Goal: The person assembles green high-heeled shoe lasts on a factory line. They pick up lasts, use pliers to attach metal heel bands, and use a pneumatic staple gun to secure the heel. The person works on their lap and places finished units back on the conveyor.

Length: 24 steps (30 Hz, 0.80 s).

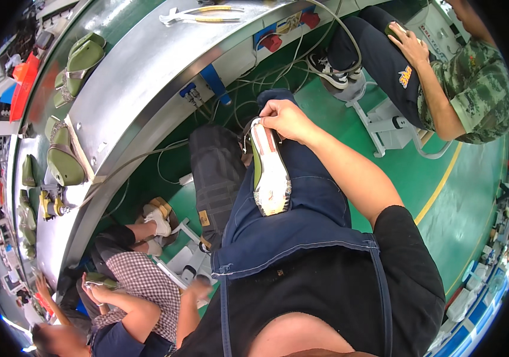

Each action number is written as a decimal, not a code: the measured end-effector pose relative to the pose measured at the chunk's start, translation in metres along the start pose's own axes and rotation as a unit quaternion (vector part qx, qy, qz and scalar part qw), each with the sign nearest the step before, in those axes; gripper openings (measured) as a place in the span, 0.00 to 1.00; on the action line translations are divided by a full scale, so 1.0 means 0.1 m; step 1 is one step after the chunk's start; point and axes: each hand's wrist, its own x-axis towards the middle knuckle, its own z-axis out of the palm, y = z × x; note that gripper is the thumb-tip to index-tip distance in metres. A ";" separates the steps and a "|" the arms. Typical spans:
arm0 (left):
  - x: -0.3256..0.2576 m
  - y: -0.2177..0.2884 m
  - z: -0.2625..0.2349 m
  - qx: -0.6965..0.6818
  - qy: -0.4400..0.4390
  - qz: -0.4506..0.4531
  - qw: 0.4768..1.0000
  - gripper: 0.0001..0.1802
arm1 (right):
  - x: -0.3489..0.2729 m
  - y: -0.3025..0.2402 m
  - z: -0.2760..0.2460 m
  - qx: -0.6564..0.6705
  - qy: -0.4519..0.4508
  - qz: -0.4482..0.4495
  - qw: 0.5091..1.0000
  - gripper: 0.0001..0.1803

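A shoe on an olive-green last [271,172] lies bottom up along my apron-covered lap. Its underside is whitish, with a brownish strip along the middle, and rough gathered edges ring the wide end near me. My right hand [287,121] pinches the narrow far end between thumb and fingers. Off to the left, away from the shoe, my left hand [198,290] is smeared by motion, so its fingers do not show clearly.
Pincers with yellow handles [201,15] lie on the curved metal bench [129,65]. Several green lasts [67,154] stand along its left. Co-workers sit at left and right, one in a camouflage shirt [480,89]. Cables [248,77] hang beneath the bench; a dark bag-like cloth [215,172] is beside my leg.
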 end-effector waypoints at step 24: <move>-0.29 3.79 -1.36 -0.512 -0.080 0.414 0.749 0.45 | -0.56 0.27 0.12 0.178 -0.210 0.192 0.942 0.33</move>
